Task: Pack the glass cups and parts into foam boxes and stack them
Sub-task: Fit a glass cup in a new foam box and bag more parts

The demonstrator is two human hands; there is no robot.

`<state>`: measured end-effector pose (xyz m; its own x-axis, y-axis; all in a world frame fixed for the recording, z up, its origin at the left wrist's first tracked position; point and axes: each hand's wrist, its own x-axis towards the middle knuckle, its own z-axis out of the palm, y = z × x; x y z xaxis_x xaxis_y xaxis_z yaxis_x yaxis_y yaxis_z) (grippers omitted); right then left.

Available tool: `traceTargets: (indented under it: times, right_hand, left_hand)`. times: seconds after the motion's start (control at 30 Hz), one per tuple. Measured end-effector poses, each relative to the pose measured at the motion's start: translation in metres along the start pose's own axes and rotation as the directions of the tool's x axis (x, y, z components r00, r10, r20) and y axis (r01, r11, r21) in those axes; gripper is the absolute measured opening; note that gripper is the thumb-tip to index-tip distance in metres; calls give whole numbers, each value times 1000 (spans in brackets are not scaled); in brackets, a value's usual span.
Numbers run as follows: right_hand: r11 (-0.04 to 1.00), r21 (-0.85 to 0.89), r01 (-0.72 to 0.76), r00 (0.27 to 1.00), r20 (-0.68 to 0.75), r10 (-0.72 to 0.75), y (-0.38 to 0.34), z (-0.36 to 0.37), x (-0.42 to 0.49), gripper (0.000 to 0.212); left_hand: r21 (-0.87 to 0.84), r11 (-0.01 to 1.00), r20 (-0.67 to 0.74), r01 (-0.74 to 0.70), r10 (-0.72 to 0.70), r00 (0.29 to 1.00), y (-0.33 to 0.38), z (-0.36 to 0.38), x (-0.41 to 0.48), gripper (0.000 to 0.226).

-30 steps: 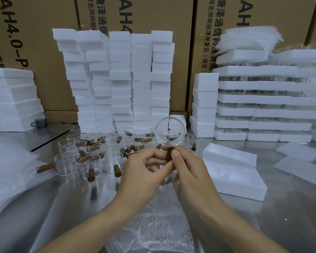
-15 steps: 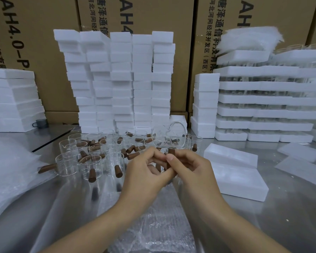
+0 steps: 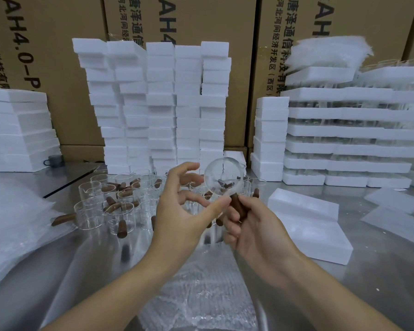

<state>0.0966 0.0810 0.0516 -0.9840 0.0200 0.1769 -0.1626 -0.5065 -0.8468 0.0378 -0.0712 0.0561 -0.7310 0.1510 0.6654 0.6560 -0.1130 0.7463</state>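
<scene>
Steel table (image 3: pixel 380 278) beneath right hand (image 3: pixel 258 228), fingers (image 3: pixel 231 231) around glass cup (image 3: pixel 224 176) handle (image 3: pixel 238 207).

Clear, glossy glass in the cup (image 3: pixel 224 176) near centre, on a smooth, matt brown wooden handle (image 3: pixel 238 207). Same glass and wood in the cluster of cups (image 3: pixel 120 206) at 9 o'clock. Brushed, half-glossy metal for the table (image 3: pixel 380 278), mirroring things only dimly. White, matt, grainy foam in the boxes (image 3: pixel 306 225) at 4 o'clock and the stacks (image 3: pixel 160 103) at 12. Shiny, crinkled clear plastic in the bubble wrap (image 3: pixel 201 295) at 6 o'clock. Dull brown printed cardboard in the cartons (image 3: pixel 201 20) at 12.
</scene>
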Motion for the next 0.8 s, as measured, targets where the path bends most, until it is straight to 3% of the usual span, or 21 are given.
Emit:
traceTargets:
  times: [0.2, 0.8]
  right_hand:
    - [1000, -2, -30, 993, 115, 30, 5, 5, -5, 35]
    - [993, -113, 23, 998, 58, -16, 4, 5, -4, 29]
  left_hand:
    - [-18, 996, -2, -85, 85, 996, 6, -1, 0, 59]
    - [65, 991, 18, -115, 114, 993, 3, -3, -2, 59]
